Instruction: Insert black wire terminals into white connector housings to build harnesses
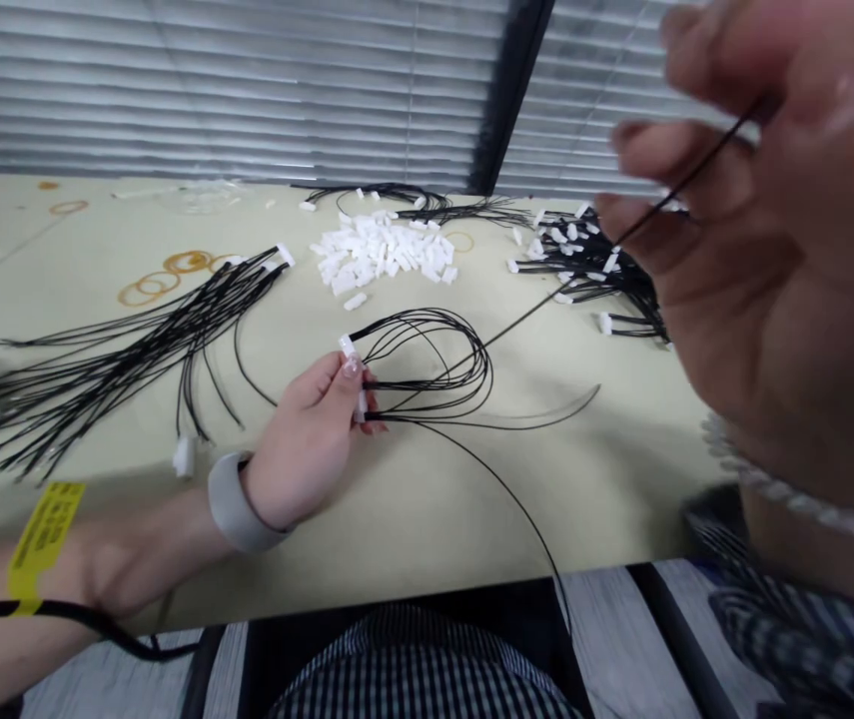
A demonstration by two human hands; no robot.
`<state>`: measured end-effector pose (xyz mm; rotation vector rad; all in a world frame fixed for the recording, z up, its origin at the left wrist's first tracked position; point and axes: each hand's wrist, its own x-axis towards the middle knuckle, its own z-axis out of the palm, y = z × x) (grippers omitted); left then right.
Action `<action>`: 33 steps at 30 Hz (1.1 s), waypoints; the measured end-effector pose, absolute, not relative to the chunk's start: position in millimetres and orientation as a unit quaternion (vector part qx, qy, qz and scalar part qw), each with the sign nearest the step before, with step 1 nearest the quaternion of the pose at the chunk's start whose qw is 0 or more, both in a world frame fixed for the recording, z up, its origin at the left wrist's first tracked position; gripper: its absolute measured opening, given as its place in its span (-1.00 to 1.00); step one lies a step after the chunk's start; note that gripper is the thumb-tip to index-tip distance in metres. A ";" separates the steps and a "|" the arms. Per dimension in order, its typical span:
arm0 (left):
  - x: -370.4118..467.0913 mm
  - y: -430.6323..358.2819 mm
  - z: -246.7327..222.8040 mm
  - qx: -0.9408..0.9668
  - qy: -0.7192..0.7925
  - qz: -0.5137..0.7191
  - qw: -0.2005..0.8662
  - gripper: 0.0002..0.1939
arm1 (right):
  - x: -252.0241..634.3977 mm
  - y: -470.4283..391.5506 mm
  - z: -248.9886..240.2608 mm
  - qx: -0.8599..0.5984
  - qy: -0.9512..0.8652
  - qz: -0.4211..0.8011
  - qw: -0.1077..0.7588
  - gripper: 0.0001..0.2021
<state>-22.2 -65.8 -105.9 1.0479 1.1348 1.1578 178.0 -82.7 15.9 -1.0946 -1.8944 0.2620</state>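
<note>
My left hand (314, 429) pinches a white connector (348, 347) at the middle of the table. Black wires (471, 350) loop out of this connector to the right and curve back to it. Close to the camera at the upper right, my right hand (793, 220) is raised and blurred. Its thumb and fingertips close on one black wire (546, 298), which slants down toward the looped wires by my left hand. Another loose wire (523, 509) hangs over the table's front edge.
White connectors (386, 250) lie piled at the back centre. Black wire bundles (149, 350) lie left, more (613, 270) at the right back. Rubber bands (187, 263) lie behind the left bundle. A black cable (82, 614) with a yellow label crosses my left forearm. Blinds (209, 90) stand behind the table.
</note>
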 end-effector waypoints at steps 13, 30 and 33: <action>-22.7 -70.1 -102.3 0.488 0.486 0.469 0.553 -0.75 | 142.3 -38.6 -35.4 -0.408 -0.889 0.099 0.184 -0.74; -22.8 -71.0 -102.6 0.543 0.516 0.423 0.509 -0.73 | 134.7 -32.9 -45.0 -0.404 -0.880 0.192 0.161 -0.72; -23.0 -70.1 -102.5 0.537 0.513 0.427 0.516 -0.73 | 131.6 -32.5 -49.7 -0.401 -0.878 0.192 0.175 -0.72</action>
